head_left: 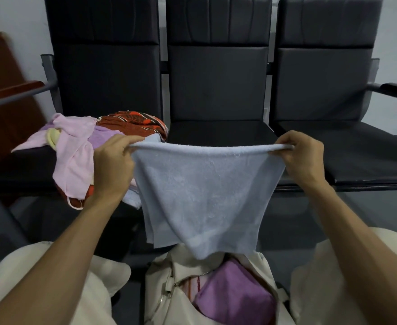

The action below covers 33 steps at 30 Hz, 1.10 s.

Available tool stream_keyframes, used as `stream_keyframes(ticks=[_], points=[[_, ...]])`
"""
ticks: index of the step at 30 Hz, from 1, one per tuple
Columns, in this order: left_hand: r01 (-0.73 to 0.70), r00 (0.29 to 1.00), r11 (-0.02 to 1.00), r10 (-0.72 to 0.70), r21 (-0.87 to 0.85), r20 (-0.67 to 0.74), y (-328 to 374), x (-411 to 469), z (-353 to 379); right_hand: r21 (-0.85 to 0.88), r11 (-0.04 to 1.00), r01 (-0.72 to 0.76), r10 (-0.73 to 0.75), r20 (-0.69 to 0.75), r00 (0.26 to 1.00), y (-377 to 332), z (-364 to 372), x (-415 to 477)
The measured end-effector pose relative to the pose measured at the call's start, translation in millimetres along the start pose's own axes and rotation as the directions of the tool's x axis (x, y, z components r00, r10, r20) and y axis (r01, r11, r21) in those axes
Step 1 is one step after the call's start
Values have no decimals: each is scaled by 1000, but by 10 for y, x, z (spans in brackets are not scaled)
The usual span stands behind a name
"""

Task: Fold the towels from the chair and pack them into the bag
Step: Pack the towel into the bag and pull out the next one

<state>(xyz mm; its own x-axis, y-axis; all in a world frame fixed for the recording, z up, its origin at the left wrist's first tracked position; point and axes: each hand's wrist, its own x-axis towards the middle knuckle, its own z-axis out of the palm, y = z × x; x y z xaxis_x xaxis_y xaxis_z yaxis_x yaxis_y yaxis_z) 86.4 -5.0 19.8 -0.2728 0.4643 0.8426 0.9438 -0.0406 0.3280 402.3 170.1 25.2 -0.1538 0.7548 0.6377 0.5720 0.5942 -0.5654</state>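
A light blue towel (204,195) hangs doubled over in front of me, its top edge stretched taut between both hands. My left hand (113,160) pinches the left corner and my right hand (302,156) pinches the right corner. The towel's lower end dangles just above the open cream bag (169,301) between my knees, where a folded purple towel (235,294) lies inside. On the left black chair seat (28,170) sits a pile of towels: a pink one (73,156), a red patterned one (134,123), and a lilac one partly hidden behind my left hand.
Three black padded chairs stand in a row; the middle seat (218,131) and the right seat (368,156) hold nothing. A metal armrest (17,95) juts out at left, another armrest (396,90) at right. A brown wooden panel (3,113) leans at far left.
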Motion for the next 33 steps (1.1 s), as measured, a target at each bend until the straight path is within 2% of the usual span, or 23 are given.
stream_keyframes(ticks=[3, 7, 13, 21, 28, 31, 33], points=[[36, 999, 999, -36, 15, 6, -6, 9, 1, 40, 998, -45, 45, -13, 999, 22, -14, 18], [141, 989, 990, -141, 1, 45, 43, -21, 52, -44, 998, -35, 33, -52, 998, 70, 23, 15], [67, 995, 997, -70, 45, 71, -51, -6, 69, -53, 994, -91, 86, -89, 992, 74, 10, 12], [123, 990, 992, -121, -12, 77, -45, -22, 85, -183, 976, -117, 122, 17, 992, 75, 66, 27], [166, 980, 986, -161, -31, 115, -81, -6, 60, -341, 940, -11, 96, 231, 968, 81, 11, 22], [171, 977, 985, -168, -8, 133, -99, 99, 37, -466, 882, 72, 91, 318, 944, 53, -51, 90], [199, 973, 980, -194, -23, 126, -45, 196, 17, -546, 830, 111, 75, 307, 949, 16, -89, 152]])
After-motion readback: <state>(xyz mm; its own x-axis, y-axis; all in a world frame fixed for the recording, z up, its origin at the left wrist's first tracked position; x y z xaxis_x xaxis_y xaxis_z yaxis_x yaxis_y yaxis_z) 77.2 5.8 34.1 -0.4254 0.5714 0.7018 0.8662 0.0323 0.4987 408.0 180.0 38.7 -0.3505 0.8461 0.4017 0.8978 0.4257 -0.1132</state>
